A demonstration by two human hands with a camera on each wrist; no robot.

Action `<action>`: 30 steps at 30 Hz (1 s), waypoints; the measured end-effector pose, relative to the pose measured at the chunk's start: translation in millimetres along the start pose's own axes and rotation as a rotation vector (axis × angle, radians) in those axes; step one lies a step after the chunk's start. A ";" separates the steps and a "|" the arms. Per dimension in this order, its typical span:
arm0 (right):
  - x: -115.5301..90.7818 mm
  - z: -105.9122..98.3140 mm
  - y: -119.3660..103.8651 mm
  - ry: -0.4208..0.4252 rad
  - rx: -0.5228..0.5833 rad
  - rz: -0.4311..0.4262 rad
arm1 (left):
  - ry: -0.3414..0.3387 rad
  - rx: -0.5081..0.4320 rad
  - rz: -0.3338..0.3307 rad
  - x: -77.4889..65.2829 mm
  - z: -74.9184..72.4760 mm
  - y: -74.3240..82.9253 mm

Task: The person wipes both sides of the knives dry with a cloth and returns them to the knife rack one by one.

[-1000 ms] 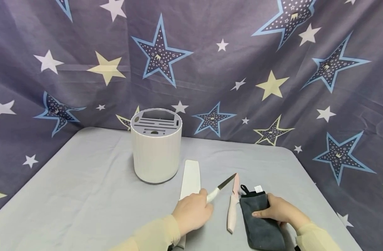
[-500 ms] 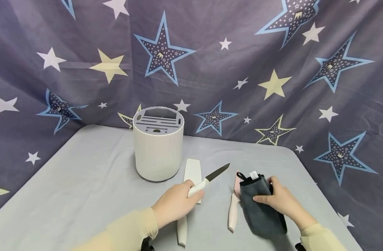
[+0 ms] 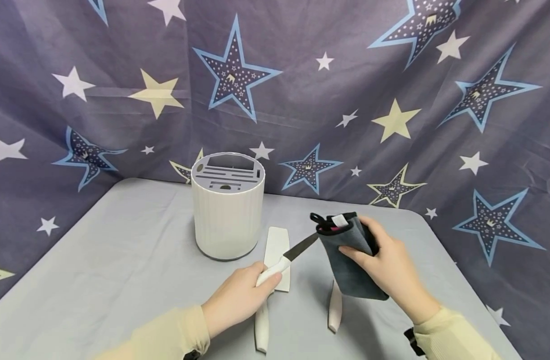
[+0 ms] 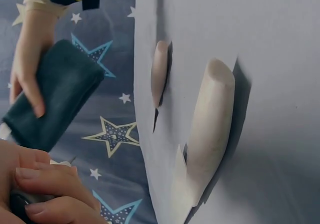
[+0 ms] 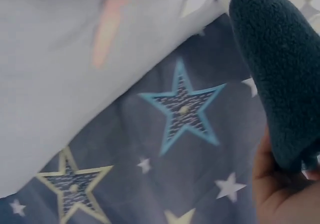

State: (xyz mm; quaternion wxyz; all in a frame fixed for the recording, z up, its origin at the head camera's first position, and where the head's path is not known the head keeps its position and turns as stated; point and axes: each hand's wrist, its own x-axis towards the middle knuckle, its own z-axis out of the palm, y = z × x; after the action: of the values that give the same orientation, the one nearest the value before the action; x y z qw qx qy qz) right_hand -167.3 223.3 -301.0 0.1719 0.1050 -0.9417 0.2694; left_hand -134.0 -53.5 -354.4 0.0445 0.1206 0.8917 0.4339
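My left hand (image 3: 239, 297) grips the white handle of a small dark-bladed knife (image 3: 300, 247), which points up and right above the table. The blade's tip meets the left edge of a folded dark grey cloth (image 3: 353, 262) with black trim and a white tag. My right hand (image 3: 394, 270) holds that cloth off the table, thumb on its front; the fluffy fold (image 5: 280, 73) fills the right of the right wrist view. Below lies a pink knife (image 3: 335, 310), its blade mostly hidden by the cloth in the head view. A white broad-bladed knife (image 3: 278, 245) lies under my left hand.
A white round knife block (image 3: 227, 220) with a slotted grey top stands behind, left of the knives. The grey-covered table (image 3: 122, 280) ends at a star-patterned curtain (image 3: 297, 90) behind and at both sides.
The cloth has risen off the table and moved left in my right hand to the knife's blade. My left hand has shifted left with the knife, exposing more of the white broad-bladed one.
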 end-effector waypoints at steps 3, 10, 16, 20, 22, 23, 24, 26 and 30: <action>0.4 3.1 -12.8 0.047 0.041 -0.070 | 0.003 -0.026 0.009 -2.6 1.0 0.6; -1.3 9.9 -29.7 0.042 0.120 -0.155 | 0.008 -0.083 -0.015 -7.4 3.8 -1.0; -2.1 17.5 -38.5 0.027 0.135 -0.172 | 0.027 -0.126 -0.033 -11.1 3.6 -3.7; -3.0 23.6 -43.8 0.026 0.118 -0.165 | 0.037 -0.135 -0.023 -12.2 3.4 -5.1; -3.9 26.6 -46.5 0.031 0.102 -0.163 | 0.044 -0.137 -0.020 -11.9 3.2 -5.0; -4.2 28.3 -47.8 0.036 0.088 -0.170 | 0.048 -0.137 -0.018 -11.7 3.3 -4.8; -4.6 29.9 -49.2 0.042 0.070 -0.181 | 0.050 -0.135 -0.018 -11.5 3.3 -4.4; -5.1 33.3 -51.9 0.058 0.022 -0.226 | 0.043 -0.142 -0.016 -11.6 3.5 -3.5; -7.4 38.9 -57.5 0.094 -0.099 -0.343 | 0.010 -0.163 -0.001 -13.4 4.3 -0.8</action>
State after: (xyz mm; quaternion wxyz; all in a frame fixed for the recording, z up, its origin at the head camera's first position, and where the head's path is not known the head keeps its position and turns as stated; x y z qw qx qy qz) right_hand -154.2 155.1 -307.7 0.2641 0.2428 -0.9130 0.1940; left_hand -120.4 -54.1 -358.0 0.0501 0.1141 0.8537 0.5057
